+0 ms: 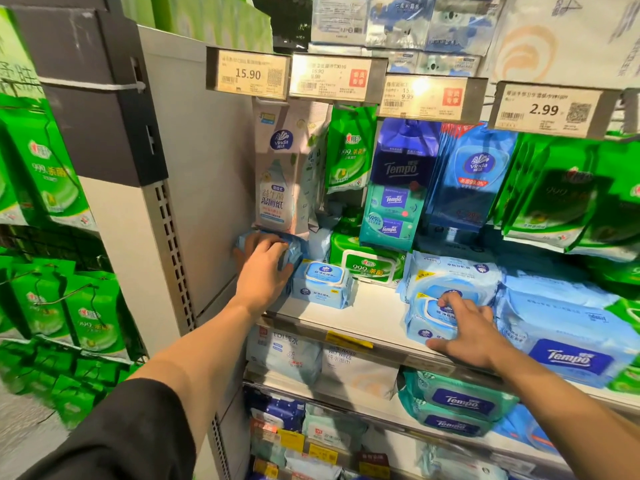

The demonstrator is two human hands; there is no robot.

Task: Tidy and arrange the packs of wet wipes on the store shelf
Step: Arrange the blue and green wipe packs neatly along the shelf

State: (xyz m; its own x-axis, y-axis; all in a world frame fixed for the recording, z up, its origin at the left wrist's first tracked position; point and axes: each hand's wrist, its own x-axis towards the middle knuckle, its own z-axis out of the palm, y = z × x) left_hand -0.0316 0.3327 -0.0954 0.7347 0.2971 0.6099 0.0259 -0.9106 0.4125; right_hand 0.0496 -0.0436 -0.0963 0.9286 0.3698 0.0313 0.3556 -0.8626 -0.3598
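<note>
The right hand (pixel 467 336) is grasping a small blue wipes pack (pixel 431 318) at the white shelf's (pixel 374 311) front edge. Farther in, the left hand (pixel 263 268) is gripping a blue soft pack (pixel 294 252) against the side wall, beside a lidded blue pack (pixel 322 284). Behind, a green lidded pack (pixel 370 266) is lying.
</note>
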